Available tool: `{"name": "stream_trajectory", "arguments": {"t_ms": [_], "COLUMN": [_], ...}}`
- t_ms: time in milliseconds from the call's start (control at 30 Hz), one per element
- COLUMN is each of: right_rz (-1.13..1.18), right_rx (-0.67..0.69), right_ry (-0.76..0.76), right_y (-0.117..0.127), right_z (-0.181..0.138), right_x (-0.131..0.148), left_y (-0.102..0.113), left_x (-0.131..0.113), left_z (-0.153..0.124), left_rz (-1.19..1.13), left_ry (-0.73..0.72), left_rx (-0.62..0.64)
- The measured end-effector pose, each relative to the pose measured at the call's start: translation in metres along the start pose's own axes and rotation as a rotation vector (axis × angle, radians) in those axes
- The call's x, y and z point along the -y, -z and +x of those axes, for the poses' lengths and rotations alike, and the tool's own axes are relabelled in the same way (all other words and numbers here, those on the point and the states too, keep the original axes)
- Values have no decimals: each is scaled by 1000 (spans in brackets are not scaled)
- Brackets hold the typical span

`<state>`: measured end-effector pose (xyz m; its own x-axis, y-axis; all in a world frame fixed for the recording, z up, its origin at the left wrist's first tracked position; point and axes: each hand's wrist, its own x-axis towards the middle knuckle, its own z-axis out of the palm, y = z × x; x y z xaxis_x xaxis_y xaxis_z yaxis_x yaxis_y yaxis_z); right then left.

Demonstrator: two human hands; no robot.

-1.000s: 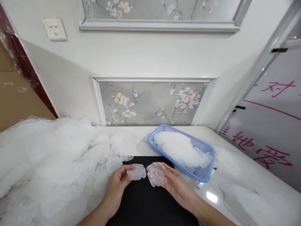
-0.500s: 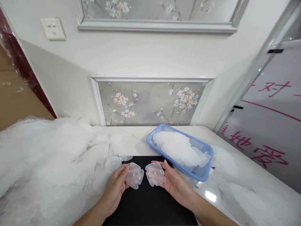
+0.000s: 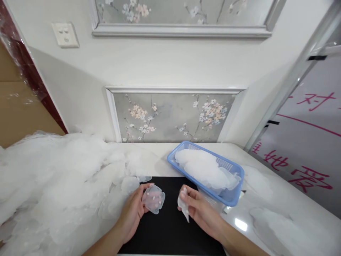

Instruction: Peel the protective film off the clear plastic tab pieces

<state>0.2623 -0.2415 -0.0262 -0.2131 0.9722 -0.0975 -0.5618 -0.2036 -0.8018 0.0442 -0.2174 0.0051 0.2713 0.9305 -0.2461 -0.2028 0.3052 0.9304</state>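
Note:
My left hand (image 3: 135, 204) is closed on the edge of a small translucent plastic piece (image 3: 153, 199), its notched, rounded face towards me with a few tiny white knobs on it. Fingers show pinkish through the plastic. In my right hand (image 3: 197, 204) a second translucent plastic piece (image 3: 183, 206) is pinched between thumb and fingers, turned nearly edge-on. Both hands are held apart above a black mat (image 3: 170, 234). A blue basket (image 3: 241, 188) stands just beyond my right hand, with a heap of similar whitish pieces (image 3: 205, 167) in it.
A large pile of translucent pieces (image 3: 61, 185) covers the left of the white marbled table (image 3: 282, 213), reaching the mat's edge. Behind stands a white wall (image 3: 170, 60) with framed floral panels. A cardboard box (image 3: 23, 110) is at far left, a board with red writing (image 3: 311, 135) at right.
My right hand has drawn slightly away to the right and turned its plastic piece from face-on to nearly edge-on. The left hand keeps its piece face-on. The view has shifted a little.

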Motion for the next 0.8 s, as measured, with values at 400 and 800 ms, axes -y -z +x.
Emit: {"name": "stream_trajectory", "arguments": {"t_ms": [400,800], "right_rz": [-757,-1466], "right_rx": [-15,58], "right_ry": [287,433], "right_y": [-27,-69], "right_z": [29,113], "right_x": [-15,-23], "left_y": [-5,12], "left_x": [17,8], "left_z": [-3,-7], "left_rz": [34,1552], "left_ry": [-7,-743], "left_rx": [192,-378]}}
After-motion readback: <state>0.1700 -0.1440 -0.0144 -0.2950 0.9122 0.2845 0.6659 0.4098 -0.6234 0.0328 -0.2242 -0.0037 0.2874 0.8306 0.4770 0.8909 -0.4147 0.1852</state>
